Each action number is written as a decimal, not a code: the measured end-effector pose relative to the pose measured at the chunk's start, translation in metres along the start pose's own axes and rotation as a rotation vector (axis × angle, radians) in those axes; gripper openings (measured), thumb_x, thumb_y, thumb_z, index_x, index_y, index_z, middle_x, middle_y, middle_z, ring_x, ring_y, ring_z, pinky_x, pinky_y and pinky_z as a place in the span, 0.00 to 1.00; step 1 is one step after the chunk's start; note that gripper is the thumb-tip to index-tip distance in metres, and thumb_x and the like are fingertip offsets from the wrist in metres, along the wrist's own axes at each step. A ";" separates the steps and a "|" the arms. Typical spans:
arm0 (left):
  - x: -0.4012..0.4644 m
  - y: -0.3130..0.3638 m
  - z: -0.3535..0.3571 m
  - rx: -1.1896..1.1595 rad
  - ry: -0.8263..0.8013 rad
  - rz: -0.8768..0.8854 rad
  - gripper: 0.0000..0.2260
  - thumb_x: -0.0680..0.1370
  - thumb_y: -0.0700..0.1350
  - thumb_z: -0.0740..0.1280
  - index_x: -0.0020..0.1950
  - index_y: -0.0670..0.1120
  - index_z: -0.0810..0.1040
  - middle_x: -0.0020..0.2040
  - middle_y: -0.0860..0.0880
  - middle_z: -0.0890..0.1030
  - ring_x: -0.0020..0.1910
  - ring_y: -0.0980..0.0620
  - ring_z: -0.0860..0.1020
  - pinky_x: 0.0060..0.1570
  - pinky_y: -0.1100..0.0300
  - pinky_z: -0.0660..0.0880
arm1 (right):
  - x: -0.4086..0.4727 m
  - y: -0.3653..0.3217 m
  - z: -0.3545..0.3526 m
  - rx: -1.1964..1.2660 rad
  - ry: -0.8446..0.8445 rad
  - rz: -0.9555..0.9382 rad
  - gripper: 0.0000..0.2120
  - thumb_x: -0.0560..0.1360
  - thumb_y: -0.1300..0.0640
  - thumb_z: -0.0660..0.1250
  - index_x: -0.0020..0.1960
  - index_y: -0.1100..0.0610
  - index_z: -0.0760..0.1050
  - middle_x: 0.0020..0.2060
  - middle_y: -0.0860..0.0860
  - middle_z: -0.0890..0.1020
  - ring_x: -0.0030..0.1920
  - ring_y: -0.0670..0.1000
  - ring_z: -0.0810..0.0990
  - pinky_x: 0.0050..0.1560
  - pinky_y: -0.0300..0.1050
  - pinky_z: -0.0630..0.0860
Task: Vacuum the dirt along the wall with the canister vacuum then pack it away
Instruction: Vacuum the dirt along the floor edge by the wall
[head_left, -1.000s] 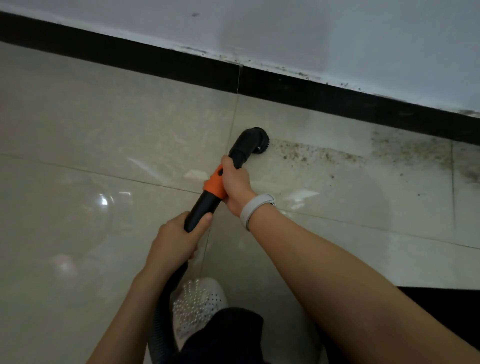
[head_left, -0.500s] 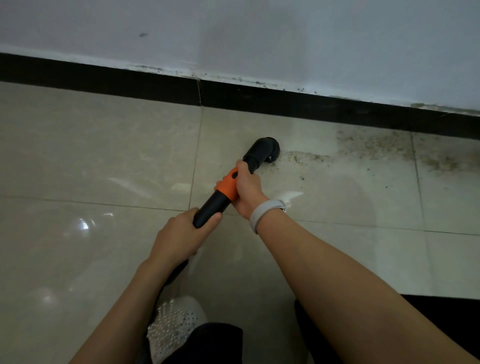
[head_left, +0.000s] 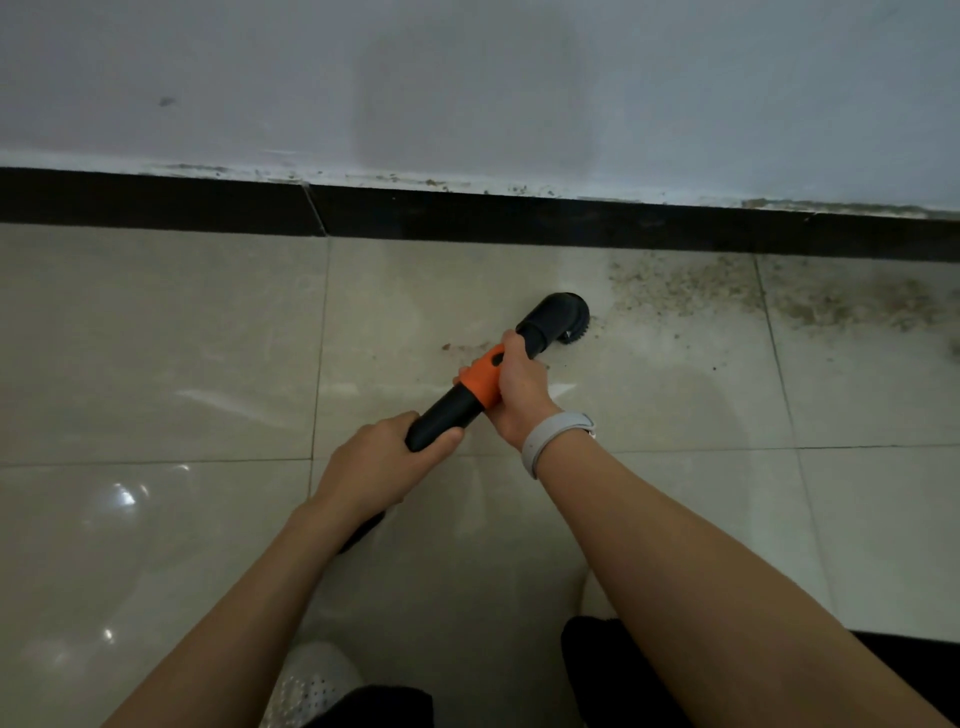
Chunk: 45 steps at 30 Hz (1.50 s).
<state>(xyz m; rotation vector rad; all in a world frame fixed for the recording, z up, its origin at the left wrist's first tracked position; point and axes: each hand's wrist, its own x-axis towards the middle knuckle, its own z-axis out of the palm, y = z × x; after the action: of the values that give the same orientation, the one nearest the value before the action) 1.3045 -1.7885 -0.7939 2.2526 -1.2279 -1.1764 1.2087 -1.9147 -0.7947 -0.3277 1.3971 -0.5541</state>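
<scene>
Both hands grip the wand: left hand (head_left: 382, 460) low, right hand (head_left: 519, 387) on the orange collar. Brush head (head_left: 563, 322) has advanced rightward along the wall; dirt (head_left: 769, 293) remains ahead, a small smear behind.

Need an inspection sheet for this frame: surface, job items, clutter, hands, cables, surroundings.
Surface: glossy beige floor tiles; band of dirt along the skirting to the right, a few crumbs left of the nozzle.
Job's things: vacuum wand, black with an orange collar, brush nozzle down on the tile at the dirt's left edge. Canister not in view.
Clutter: nothing seen.
Hands: left hand grips the wand's lower black part; right hand grips at the orange collar, pale wristband on the wrist.
Cables: nothing seen; a dark stretch, probably the hose, runs under the left forearm.
Surroundings: white wall, black skirting with debris on its top edge; perforated white shoe at the bottom.
</scene>
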 end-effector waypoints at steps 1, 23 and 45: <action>0.004 0.005 0.003 0.013 -0.009 0.013 0.19 0.72 0.67 0.60 0.39 0.52 0.72 0.31 0.52 0.78 0.28 0.54 0.78 0.32 0.60 0.73 | 0.002 -0.004 -0.005 0.002 0.012 -0.010 0.10 0.79 0.53 0.61 0.44 0.59 0.66 0.36 0.56 0.74 0.31 0.54 0.77 0.37 0.52 0.79; -0.052 -0.048 -0.030 0.030 0.262 -0.068 0.18 0.71 0.66 0.58 0.36 0.52 0.66 0.29 0.52 0.74 0.28 0.54 0.73 0.27 0.58 0.65 | -0.038 0.059 0.059 -0.016 -0.188 -0.028 0.12 0.79 0.54 0.60 0.40 0.59 0.65 0.27 0.54 0.72 0.26 0.52 0.73 0.31 0.45 0.77; -0.083 -0.097 -0.023 -0.265 0.112 -0.114 0.16 0.73 0.63 0.63 0.38 0.51 0.73 0.28 0.51 0.77 0.23 0.57 0.75 0.26 0.59 0.74 | -0.059 0.114 0.056 -0.046 -0.230 0.085 0.11 0.78 0.53 0.62 0.46 0.60 0.67 0.30 0.55 0.74 0.26 0.52 0.77 0.31 0.46 0.79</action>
<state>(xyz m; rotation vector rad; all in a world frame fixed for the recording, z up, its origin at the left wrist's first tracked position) 1.3510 -1.6676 -0.7964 2.1782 -0.8560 -1.1601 1.2791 -1.7932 -0.7969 -0.3561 1.1969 -0.4017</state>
